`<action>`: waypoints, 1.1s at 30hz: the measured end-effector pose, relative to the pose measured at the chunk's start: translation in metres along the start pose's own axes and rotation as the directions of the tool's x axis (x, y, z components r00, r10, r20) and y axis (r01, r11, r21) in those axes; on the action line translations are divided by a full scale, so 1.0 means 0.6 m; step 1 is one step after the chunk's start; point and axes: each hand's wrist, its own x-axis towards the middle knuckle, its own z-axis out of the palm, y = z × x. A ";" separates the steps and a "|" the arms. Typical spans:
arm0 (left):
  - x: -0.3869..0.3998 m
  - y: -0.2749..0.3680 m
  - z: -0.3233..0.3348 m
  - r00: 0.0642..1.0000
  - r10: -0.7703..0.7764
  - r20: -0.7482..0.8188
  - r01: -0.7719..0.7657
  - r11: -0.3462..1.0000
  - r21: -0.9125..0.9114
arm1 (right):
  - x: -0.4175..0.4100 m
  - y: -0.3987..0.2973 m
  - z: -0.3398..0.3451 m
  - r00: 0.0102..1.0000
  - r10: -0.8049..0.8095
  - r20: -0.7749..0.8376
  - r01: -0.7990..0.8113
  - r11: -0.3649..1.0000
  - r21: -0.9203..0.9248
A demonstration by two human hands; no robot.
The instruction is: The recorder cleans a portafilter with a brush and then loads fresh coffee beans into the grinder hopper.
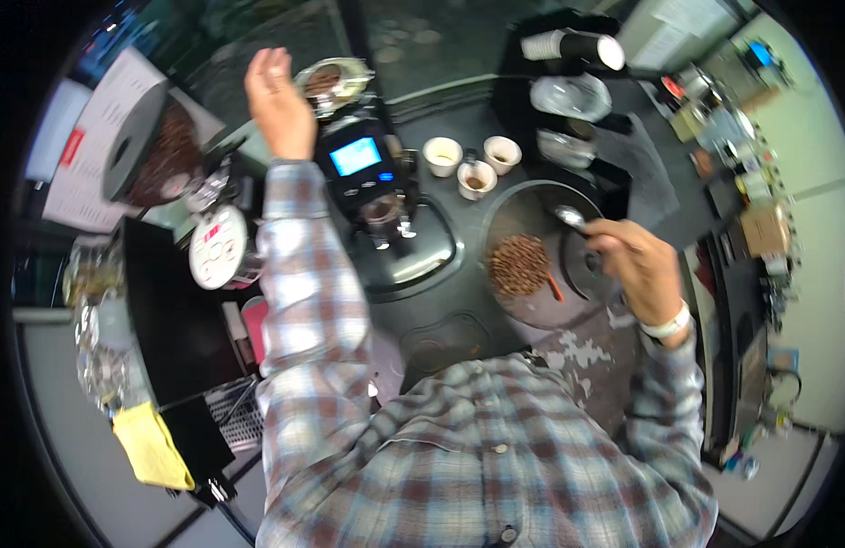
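My left hand (280, 103) is raised beside the hopper (330, 81) of a coffee grinder with a lit display (355, 157); its fingers are extended, with nothing visible in them. A metal spoon (571, 217) is held in my right hand (638, 270), above a large round clear container. Coffee beans (520, 265) lie in a round heap inside that container's outline, with a small orange stick (555, 288) at their edge. Behind them, several small white cups (442, 156) stand close together, some with brown contents. A clear vessel (383, 209) sits under the grinder's front.
A second bean hopper (155, 154) and a white-lidded container (218, 246) stand at the left. A yellow cloth (152, 445) hangs at lower left. Stacked paper cups (566, 49) lie at the back right, near clear plastic wrapping (570, 98).
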 end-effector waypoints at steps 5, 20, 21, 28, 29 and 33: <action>-0.015 -0.006 0.010 0.970 -0.203 -0.135 0.156 0.942 -0.296 | -0.040 0.020 -0.021 0.971 0.137 -0.196 -0.053 0.923 0.381; -0.116 0.061 -0.047 0.997 0.047 -0.060 -0.027 0.955 0.296 | 0.123 -0.071 0.040 0.996 -0.034 -0.086 0.077 0.826 0.559; -0.115 0.073 -0.051 0.995 0.096 0.013 -0.093 0.915 0.393 | 0.134 -0.073 0.046 0.996 -0.086 -0.004 0.071 0.788 0.611; -0.069 0.099 -0.073 0.988 -0.042 0.150 -0.046 0.842 0.538 | 0.282 -0.148 0.160 0.896 -0.445 0.004 0.443 0.891 -0.103; -0.063 0.102 -0.061 0.984 -0.073 0.162 -0.027 0.840 0.541 | 0.307 -0.137 0.176 0.867 -0.498 0.001 0.492 0.857 -0.151; -0.059 0.098 -0.068 0.986 -0.008 0.167 -0.089 0.818 0.568 | 0.352 -0.145 0.239 0.891 -0.453 0.028 0.444 0.856 -0.267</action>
